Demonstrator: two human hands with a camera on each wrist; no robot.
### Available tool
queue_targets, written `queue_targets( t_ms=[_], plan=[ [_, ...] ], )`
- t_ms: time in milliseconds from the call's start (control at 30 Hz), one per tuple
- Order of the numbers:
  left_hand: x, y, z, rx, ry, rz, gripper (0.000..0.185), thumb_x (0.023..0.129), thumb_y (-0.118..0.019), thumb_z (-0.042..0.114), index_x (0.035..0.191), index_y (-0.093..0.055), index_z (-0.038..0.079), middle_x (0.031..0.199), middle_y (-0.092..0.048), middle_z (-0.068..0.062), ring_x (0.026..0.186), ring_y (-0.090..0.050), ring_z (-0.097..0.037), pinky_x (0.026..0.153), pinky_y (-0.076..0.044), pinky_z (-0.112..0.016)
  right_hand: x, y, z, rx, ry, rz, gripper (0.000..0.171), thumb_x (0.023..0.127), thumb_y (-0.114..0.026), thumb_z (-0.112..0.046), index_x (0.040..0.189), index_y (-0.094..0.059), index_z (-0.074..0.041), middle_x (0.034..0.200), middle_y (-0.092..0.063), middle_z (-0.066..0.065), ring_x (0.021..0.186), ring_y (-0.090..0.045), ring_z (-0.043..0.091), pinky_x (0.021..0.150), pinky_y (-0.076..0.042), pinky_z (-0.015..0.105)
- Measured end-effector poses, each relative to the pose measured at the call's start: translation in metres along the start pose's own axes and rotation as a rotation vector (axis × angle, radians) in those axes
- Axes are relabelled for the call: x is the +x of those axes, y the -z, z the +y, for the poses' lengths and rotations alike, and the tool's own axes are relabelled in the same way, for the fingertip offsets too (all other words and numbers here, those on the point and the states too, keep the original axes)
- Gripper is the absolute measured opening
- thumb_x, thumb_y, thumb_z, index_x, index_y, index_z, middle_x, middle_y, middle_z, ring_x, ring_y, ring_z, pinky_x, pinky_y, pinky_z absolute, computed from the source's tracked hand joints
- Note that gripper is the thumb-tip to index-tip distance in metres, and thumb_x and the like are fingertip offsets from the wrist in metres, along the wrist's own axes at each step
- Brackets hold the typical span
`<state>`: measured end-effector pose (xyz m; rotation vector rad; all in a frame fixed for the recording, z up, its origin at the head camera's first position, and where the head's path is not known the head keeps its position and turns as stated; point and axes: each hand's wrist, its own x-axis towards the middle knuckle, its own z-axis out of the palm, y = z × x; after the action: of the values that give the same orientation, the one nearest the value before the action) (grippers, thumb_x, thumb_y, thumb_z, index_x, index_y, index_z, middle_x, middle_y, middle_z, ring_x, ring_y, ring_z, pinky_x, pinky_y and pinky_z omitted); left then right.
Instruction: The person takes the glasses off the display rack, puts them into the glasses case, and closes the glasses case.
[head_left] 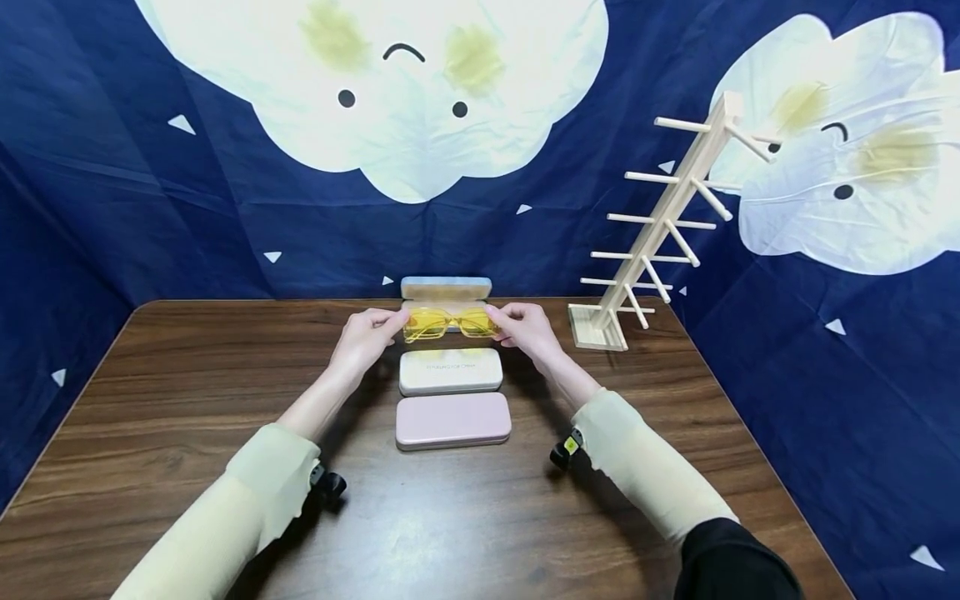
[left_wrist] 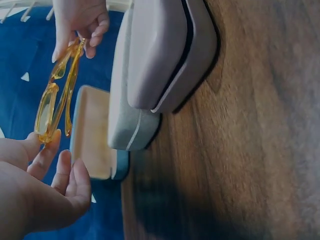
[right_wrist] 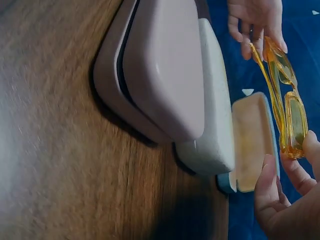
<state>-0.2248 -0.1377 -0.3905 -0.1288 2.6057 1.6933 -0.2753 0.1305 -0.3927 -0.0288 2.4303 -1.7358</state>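
Only overhead: wooden rack beside glasses.

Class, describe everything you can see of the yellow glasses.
The yellow glasses have a translucent, plastic-looking amber frame with yellow-tinted rectangular lenses. They are held level above the open case, folded as far as the wrist views show. The left hand pinches one end and the right hand the other; nothing else touches them.

The right hand and left hand pinch opposite ends of yellow glasses above an open case. Beside it lie a cream case and a pink case, 2 closed ones, on the wooden table.
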Motion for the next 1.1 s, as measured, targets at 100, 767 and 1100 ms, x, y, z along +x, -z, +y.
queue_targets(
  t_ms=[100,767,1100],
  plan=[
    [0.007,0.000,-0.002,0.016,0.023,0.018,0.049,0.104,-0.059,0.042,0.127,-0.070,0.001,0.136,-0.064,-0.020,0.110,-0.065,-0.036,0.094,-0.049,-0.034,0.008,-0.002,0.002,-0.039,-0.006,0.021,0.036,0.094,-0.075,-0.040,0.091,-0.074,-0.004,0.077,-0.068,-0.003,0.075,-0.071,0.024,0.078,-0.063,0.044],
    [0.057,0.001,-0.016,0.094,0.094,0.078,0.045,0.099,-0.066,0.044,0.123,-0.075,0.007,0.135,-0.068,-0.015,0.123,-0.058,-0.030,0.104,-0.048,-0.043,0.051,-0.008,0.008,0.059,-0.077,-0.055,0.023,0.099,-0.069,-0.022,0.101,-0.075,0.000,0.086,-0.067,-0.002,0.076,-0.063,0.011,0.075,-0.062,0.028],
    [0.075,-0.009,-0.028,0.191,0.050,0.148,0.040,0.097,-0.069,0.043,0.112,-0.080,0.009,0.131,-0.071,-0.015,0.133,-0.057,-0.039,0.114,-0.044,-0.048,0.068,-0.012,0.020,0.012,-0.110,0.008,0.029,0.098,-0.071,-0.022,0.112,-0.074,0.003,0.097,-0.066,0.000,0.083,-0.060,0.013,0.085,-0.061,0.033]
  ],
)
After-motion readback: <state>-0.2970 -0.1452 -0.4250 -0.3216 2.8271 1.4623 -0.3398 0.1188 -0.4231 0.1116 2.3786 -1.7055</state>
